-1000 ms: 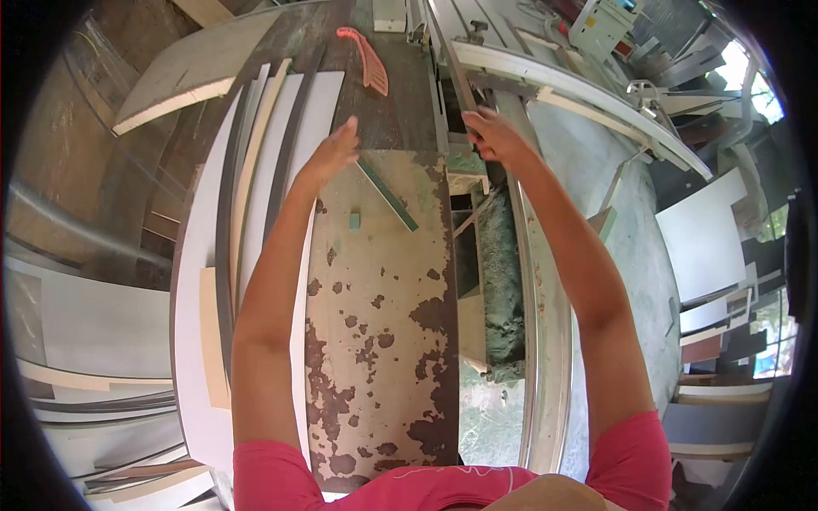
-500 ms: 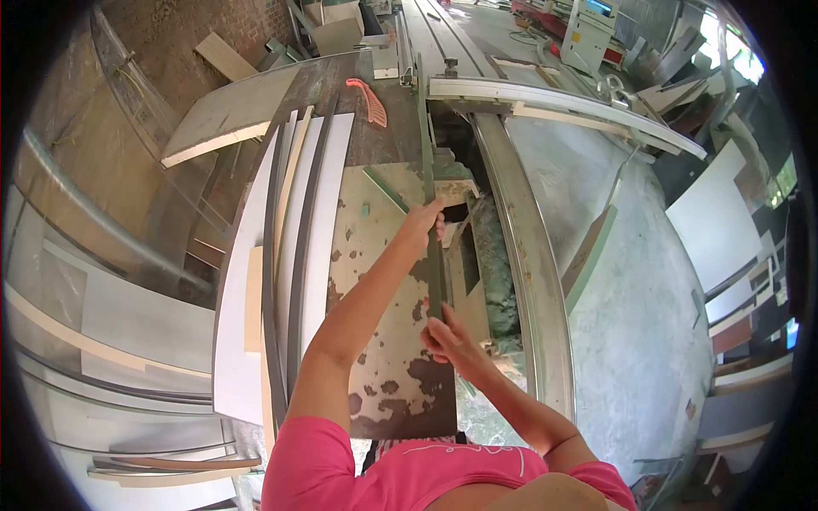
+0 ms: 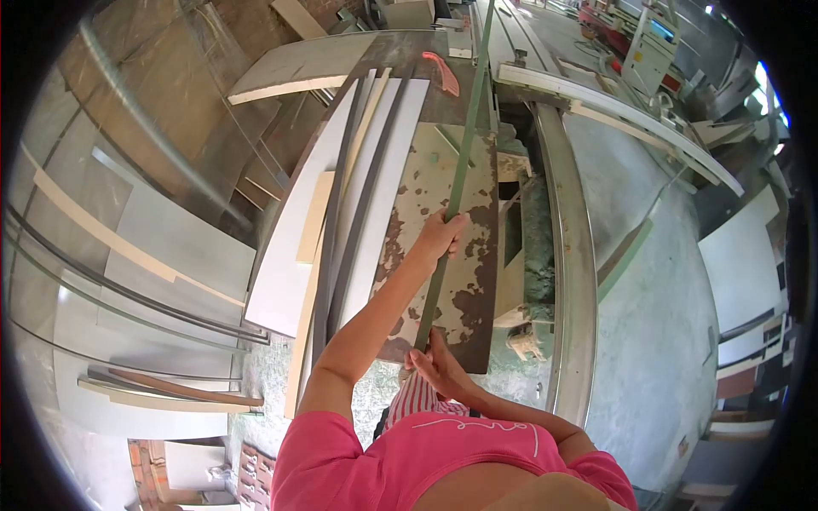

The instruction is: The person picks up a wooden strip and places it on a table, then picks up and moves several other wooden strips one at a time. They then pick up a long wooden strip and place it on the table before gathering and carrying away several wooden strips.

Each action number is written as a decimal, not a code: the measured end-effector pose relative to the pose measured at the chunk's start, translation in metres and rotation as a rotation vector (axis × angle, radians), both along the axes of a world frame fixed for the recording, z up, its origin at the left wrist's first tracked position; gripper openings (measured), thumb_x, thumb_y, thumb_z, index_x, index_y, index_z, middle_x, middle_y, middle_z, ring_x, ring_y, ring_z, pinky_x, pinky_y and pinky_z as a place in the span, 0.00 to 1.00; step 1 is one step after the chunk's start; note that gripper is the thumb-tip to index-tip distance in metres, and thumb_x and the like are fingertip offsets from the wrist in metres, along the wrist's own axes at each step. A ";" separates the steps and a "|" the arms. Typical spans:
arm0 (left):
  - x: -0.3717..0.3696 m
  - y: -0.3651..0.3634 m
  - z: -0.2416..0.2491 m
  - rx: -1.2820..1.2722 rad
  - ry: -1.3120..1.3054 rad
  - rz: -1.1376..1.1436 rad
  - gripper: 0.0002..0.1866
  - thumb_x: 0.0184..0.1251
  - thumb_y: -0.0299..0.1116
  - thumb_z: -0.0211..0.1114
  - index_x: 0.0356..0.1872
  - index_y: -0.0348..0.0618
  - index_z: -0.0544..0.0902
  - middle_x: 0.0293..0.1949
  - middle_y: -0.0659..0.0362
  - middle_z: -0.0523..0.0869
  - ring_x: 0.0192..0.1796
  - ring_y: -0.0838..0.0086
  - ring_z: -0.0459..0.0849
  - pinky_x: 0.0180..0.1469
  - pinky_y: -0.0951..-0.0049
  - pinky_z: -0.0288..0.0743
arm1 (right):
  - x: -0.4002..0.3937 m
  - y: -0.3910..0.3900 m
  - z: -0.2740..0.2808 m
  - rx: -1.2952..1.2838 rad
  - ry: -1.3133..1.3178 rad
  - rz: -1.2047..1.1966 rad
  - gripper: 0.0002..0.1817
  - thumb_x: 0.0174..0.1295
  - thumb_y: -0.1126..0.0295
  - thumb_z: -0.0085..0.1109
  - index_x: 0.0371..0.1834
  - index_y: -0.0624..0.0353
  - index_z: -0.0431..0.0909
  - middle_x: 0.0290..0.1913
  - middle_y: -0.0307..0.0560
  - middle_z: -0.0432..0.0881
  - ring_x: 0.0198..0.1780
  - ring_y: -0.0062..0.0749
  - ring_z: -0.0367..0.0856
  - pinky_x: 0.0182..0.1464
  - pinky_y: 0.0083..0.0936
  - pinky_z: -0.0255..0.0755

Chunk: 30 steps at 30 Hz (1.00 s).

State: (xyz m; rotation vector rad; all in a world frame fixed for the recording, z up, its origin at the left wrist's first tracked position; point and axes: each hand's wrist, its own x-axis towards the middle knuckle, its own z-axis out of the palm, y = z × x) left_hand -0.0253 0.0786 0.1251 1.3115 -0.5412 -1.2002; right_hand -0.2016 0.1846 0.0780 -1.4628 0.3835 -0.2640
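Note:
A long, thin green strip [image 3: 467, 145] runs lengthwise above the worn, stained machine table [image 3: 477, 247]. Around the middle of its visible length, my left hand [image 3: 441, 236] is closed on it. My right hand [image 3: 437, 368] grips its near end, close to my body at the table's front edge. On the table beyond my left hand lies a short green offcut [image 3: 449, 140], partly behind the long strip. A coral-red push stick [image 3: 442, 74] rests farther back on the dark part of the table.
Left of my hands, dark strips [image 3: 368, 183] and a pale strip lie on a white board [image 3: 294, 217]. A metal rail [image 3: 573, 255] runs along the right, with a crosswise fence [image 3: 622, 115] at the back. Boards lean at both sides.
Both hands have drawn back toward my body with the green strip. The strip has moved off the slot line and now slants over the table. My view has shifted left.

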 end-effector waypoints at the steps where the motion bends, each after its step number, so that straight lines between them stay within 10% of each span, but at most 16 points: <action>1: 0.003 0.012 0.001 0.013 -0.038 0.019 0.12 0.62 0.39 0.59 0.32 0.44 0.67 0.19 0.66 0.67 0.16 0.83 0.65 0.16 0.78 0.61 | 0.002 0.007 0.001 -0.014 0.072 0.048 0.25 0.67 0.65 0.43 0.60 0.67 0.48 0.32 0.47 0.73 0.33 0.27 0.71 0.37 0.25 0.67; 9: 0.034 0.096 -0.017 0.028 -0.011 0.176 0.12 0.61 0.39 0.60 0.31 0.46 0.67 0.17 0.68 0.64 0.14 0.84 0.61 0.14 0.81 0.55 | 0.026 0.070 -0.028 0.059 0.072 0.183 0.31 0.63 0.65 0.45 0.64 0.65 0.43 0.33 0.47 0.77 0.36 0.32 0.76 0.37 0.29 0.69; 17: 0.070 0.134 -0.079 0.134 0.023 0.236 0.14 0.59 0.37 0.62 0.29 0.43 0.66 0.17 0.65 0.66 0.14 0.81 0.64 0.14 0.78 0.60 | 0.029 0.092 -0.005 0.289 0.071 0.280 0.28 0.67 0.49 0.40 0.59 0.59 0.51 0.31 0.38 0.71 0.23 0.17 0.59 0.25 0.17 0.58; 20: 0.080 0.142 -0.091 0.155 -0.044 0.270 0.14 0.60 0.38 0.60 0.31 0.39 0.68 0.20 0.61 0.71 0.14 0.79 0.68 0.14 0.77 0.64 | 0.040 0.092 -0.024 0.350 0.080 0.369 0.27 0.67 0.60 0.40 0.63 0.60 0.46 0.30 0.40 0.72 0.23 0.18 0.62 0.24 0.16 0.60; 23: 0.093 0.154 -0.094 0.302 -0.512 0.160 0.18 0.61 0.40 0.59 0.39 0.33 0.71 0.30 0.50 0.78 0.27 0.67 0.80 0.27 0.67 0.75 | 0.047 0.092 -0.033 0.290 0.124 0.304 0.27 0.66 0.50 0.43 0.57 0.58 0.51 0.32 0.39 0.71 0.21 0.15 0.57 0.22 0.16 0.56; 25: 0.108 0.167 -0.105 0.293 -1.391 0.133 0.25 0.61 0.44 0.58 0.50 0.33 0.70 0.43 0.43 0.77 0.49 0.54 0.76 0.48 0.57 0.73 | 0.056 0.089 -0.055 0.182 0.156 0.226 0.24 0.66 0.54 0.44 0.55 0.58 0.53 0.31 0.41 0.72 0.23 0.17 0.62 0.23 0.16 0.59; 30: 0.100 0.225 -0.111 0.561 -1.484 0.405 0.28 0.56 0.46 0.61 0.54 0.42 0.69 0.49 0.45 0.72 0.53 0.51 0.69 0.53 0.53 0.66 | 0.066 0.087 -0.088 0.201 0.296 0.195 0.22 0.65 0.58 0.47 0.52 0.62 0.54 0.28 0.44 0.74 0.20 0.18 0.64 0.19 0.18 0.59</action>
